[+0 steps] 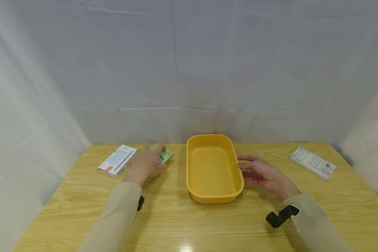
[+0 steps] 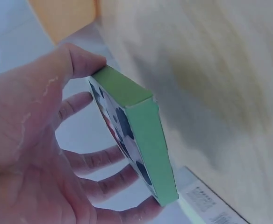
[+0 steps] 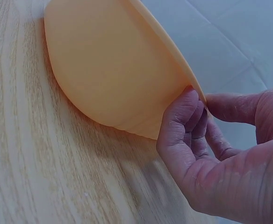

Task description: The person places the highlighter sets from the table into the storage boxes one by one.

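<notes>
My left hand (image 1: 144,165) grips a small flat green box (image 1: 168,155) with a printed face, left of the yellow plastic bin. In the left wrist view the thumb presses one edge of the green box (image 2: 148,144) and the fingers curl to its opposite side. The box is tilted, with a shadow on the table beside it. The yellow bin (image 1: 211,175) stands upright at the middle, and its inside shows bare. At its right side, my right hand (image 1: 261,173) pinches the rim; the right wrist view shows thumb and bent fingers at the bin's edge (image 3: 113,70).
A white flat box (image 1: 117,161) with a red label lies left of my left hand. Another white box (image 1: 313,162), with printed text and a barcode, lies at the far right of the wooden table (image 1: 182,227). White sheeting (image 1: 176,70) hangs behind and at both sides.
</notes>
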The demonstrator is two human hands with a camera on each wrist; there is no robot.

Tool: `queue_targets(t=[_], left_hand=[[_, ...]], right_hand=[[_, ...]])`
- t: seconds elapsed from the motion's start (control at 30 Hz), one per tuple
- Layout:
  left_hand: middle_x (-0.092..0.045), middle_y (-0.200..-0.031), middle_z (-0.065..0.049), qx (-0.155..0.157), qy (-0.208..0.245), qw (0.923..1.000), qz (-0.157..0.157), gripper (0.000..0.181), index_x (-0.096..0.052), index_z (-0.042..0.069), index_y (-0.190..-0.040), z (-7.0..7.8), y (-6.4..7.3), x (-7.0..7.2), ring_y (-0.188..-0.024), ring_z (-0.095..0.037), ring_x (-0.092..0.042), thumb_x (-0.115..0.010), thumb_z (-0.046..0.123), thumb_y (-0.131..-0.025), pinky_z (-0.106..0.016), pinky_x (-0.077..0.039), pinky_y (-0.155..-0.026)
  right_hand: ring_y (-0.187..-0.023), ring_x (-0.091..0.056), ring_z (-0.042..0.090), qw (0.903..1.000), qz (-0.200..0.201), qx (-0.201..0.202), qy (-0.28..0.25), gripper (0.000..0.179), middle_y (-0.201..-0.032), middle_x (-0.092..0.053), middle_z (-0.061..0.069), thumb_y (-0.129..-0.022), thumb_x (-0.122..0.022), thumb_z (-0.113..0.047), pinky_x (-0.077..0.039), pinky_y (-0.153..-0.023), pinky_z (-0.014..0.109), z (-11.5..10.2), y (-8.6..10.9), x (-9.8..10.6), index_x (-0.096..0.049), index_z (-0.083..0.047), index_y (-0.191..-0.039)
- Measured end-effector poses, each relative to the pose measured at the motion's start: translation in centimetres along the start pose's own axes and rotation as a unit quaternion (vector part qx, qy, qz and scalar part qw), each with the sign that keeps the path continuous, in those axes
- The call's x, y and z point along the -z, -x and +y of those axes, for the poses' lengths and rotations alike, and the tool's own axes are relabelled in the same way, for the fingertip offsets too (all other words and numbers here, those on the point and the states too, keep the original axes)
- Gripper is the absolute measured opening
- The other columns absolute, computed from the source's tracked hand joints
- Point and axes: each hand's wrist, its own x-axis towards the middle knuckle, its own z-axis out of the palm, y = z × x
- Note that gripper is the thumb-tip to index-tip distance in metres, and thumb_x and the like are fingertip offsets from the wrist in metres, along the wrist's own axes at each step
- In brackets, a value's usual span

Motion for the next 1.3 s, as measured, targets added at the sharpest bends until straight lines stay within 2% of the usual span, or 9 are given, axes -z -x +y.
queue_targets(t=[0.1, 0.27, 0.37, 0.5, 0.63, 0.77, 0.9, 1.03, 1.3], left_hand=[[-0.051, -0.134, -0.033, -0.037, -0.010, 0.9991, 0.017, 0.057, -0.043, 0.024, -0.146, 0.4, 0.0, 0.5, -0.105, -0.046, -0.056, -0.066, 0.041, -0.097, -0.057, -0.052, -0.086], [-0.056, -0.126, -0.030, -0.070, -0.029, 0.9961, 0.047, 0.054, -0.043, 0.027, -0.145, 1.4, 0.2, 1.4, -0.105, -0.043, -0.057, -0.066, 0.043, -0.098, -0.057, -0.055, -0.079], [-0.052, -0.131, -0.029, -0.082, -0.014, 0.9950, 0.055, 0.056, -0.043, 0.029, -0.147, 2.3, 0.3, 2.1, -0.108, -0.043, -0.056, -0.066, 0.043, -0.098, -0.059, -0.057, -0.074], [-0.049, -0.139, -0.026, -0.110, -0.009, 0.9918, 0.065, 0.060, -0.042, 0.029, -0.150, 3.5, 0.4, 2.9, -0.110, -0.043, -0.054, -0.067, 0.040, -0.097, -0.058, -0.056, -0.076], [-0.045, -0.145, -0.025, -0.135, -0.003, 0.9890, 0.062, 0.062, -0.040, 0.030, -0.152, 4.7, 0.4, 3.5, -0.116, -0.043, -0.052, -0.069, 0.040, -0.097, -0.059, -0.056, -0.081], [-0.046, -0.144, -0.023, -0.155, -0.020, 0.9859, 0.059, 0.063, -0.038, 0.032, -0.152, 6.0, 0.4, 4.1, -0.117, -0.042, -0.051, -0.069, 0.042, -0.097, -0.059, -0.055, -0.082], [-0.045, -0.145, -0.021, -0.174, -0.028, 0.9833, 0.046, 0.062, -0.038, 0.035, -0.150, 7.2, 0.1, 4.7, -0.117, -0.041, -0.049, -0.069, 0.042, -0.097, -0.060, -0.053, -0.088], [-0.044, -0.147, -0.019, -0.188, -0.033, 0.9811, 0.031, 0.060, -0.038, 0.040, -0.149, 8.2, -0.2, 5.1, -0.116, -0.038, -0.050, -0.068, 0.044, -0.097, -0.060, -0.052, -0.092], [-0.044, -0.148, -0.016, -0.206, -0.036, 0.9779, 0.011, 0.059, -0.038, 0.040, -0.148, 9.8, -0.8, 5.3, -0.120, -0.037, -0.050, -0.068, 0.044, -0.097, -0.060, -0.050, -0.097]], right_hand=[[-0.099, -0.069, 0.018, 1.0000, -0.003, 0.001, 0.001, 0.058, -0.111, -0.069, 0.003, -0.103, -0.058, -0.012, -0.063, -0.083, 0.036, 0.0, 0.0, 0.0, -0.033, -0.002, -0.154], [-0.099, -0.069, 0.018, 1.0000, 0.001, -0.002, 0.001, 0.058, -0.111, -0.069, 0.003, -0.101, -0.061, -0.013, -0.063, -0.084, 0.036, 0.0, 0.1, 0.1, -0.035, -0.003, -0.152], [-0.098, -0.070, 0.018, 1.0000, 0.004, -0.002, -0.001, 0.057, -0.111, -0.069, 0.003, -0.101, -0.061, -0.012, -0.063, -0.084, 0.036, 0.1, 0.0, 0.2, -0.036, -0.003, -0.152], [-0.097, -0.070, 0.018, 1.0000, 0.006, -0.001, -0.001, 0.055, -0.111, -0.069, 0.003, -0.101, -0.061, -0.012, -0.063, -0.083, 0.036, 0.1, -0.1, 0.4, -0.037, -0.004, -0.151], [-0.097, -0.069, 0.018, 1.0000, 0.006, 0.000, 0.003, 0.054, -0.110, -0.069, 0.002, -0.101, -0.060, -0.012, -0.063, -0.082, 0.035, 0.1, -0.1, 0.4, -0.038, -0.004, -0.151], [-0.097, -0.069, 0.017, 1.0000, 0.005, 0.000, 0.004, 0.056, -0.109, -0.069, 0.002, -0.102, -0.060, -0.012, -0.063, -0.082, 0.035, 0.1, -0.2, 0.3, -0.036, -0.003, -0.152], [-0.097, -0.069, 0.017, 1.0000, 0.008, 0.000, 0.004, 0.057, -0.109, -0.069, 0.002, -0.101, -0.060, -0.012, -0.063, -0.082, 0.035, 0.0, -0.2, 0.3, -0.036, -0.003, -0.152], [-0.098, -0.069, 0.017, 1.0000, 0.005, 0.001, 0.006, 0.058, -0.109, -0.069, 0.001, -0.102, -0.060, -0.013, -0.063, -0.082, 0.033, 0.0, -0.1, 0.2, -0.035, -0.003, -0.153], [-0.099, -0.070, 0.017, 0.9999, 0.002, -0.001, 0.011, 0.058, -0.111, -0.069, 0.002, -0.102, -0.060, -0.014, -0.063, -0.084, 0.035, 0.0, 0.0, 0.1, -0.035, -0.004, -0.153]])
